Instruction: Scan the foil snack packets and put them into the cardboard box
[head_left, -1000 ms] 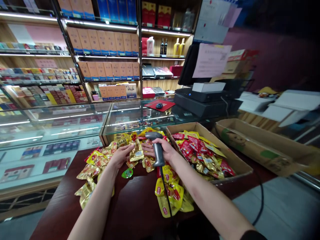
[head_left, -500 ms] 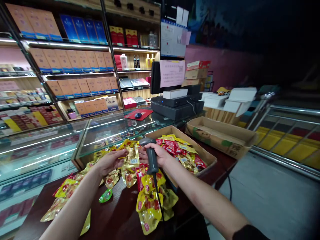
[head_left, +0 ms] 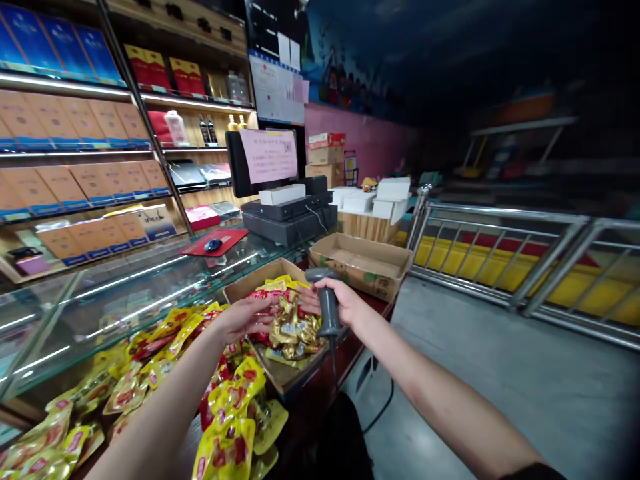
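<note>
Head view: the right hand point(head_left: 334, 301), forearm reaching in from near right, is clamped round the grip of a corded handheld barcode scanner point(head_left: 328, 310), its head tipped toward the left, above a cardboard carton point(head_left: 286, 377) of gold and red snack packets point(head_left: 293, 333). The left hand point(head_left: 245, 317) is open, empty and palm down over the carton's left part; contact with the packets cannot be told. The hands are apart, fingertips just short of meeting. Yellow packets point(head_left: 225, 427) lie heaped at near left on a dark counter point(head_left: 313, 400). The step in hand appears to be work over the carton, with the left hand the free one for taking up a packet.
</note>
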`<state>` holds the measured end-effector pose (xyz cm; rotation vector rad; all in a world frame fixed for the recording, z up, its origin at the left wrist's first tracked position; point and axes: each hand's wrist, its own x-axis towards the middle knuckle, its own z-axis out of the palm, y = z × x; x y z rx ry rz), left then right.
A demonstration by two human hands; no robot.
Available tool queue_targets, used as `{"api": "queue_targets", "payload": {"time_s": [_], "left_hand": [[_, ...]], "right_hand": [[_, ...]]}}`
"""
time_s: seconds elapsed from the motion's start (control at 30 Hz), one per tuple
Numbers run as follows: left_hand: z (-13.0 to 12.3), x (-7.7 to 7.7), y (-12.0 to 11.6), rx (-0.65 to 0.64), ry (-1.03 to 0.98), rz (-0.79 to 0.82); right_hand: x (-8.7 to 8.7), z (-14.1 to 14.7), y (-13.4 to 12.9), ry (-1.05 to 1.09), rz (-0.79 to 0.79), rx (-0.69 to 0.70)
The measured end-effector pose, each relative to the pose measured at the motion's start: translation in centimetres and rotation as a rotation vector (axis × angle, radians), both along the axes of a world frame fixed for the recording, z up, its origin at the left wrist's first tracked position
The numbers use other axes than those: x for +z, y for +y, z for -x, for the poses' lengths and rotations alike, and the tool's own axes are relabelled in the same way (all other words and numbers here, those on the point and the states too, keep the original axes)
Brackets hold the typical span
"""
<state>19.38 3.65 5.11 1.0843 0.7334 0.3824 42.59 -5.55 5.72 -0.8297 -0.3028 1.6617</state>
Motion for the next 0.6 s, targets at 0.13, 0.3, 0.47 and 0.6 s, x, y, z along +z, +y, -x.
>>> {"api": "queue_targets", "payload": {"time_s": [0.13, 0.3, 0.47, 0.6], "left_hand": [[0.0, -0.6, -0.1, 0.037, 0.005, 0.013], [3.4, -0.3, -0.3, 0.122, -0.015, 0.020], [9.6, 0.0, -0.8, 0.246, 0.022, -0.003], [16.2, -0.1, -1.4, 0.362, 0.033, -0.026]], "right_hand": [[-0.3, -1.4, -0.6, 0.012, -0.002, -0.097], [-0.3, 1.1, 0.4, 0.061, -0.036, -0.004], [0.3, 6.4, 1.6, 0.065, -0.040, 0.144], [0.2, 11.4, 2.5, 0.064, -0.026, 0.255]]}}
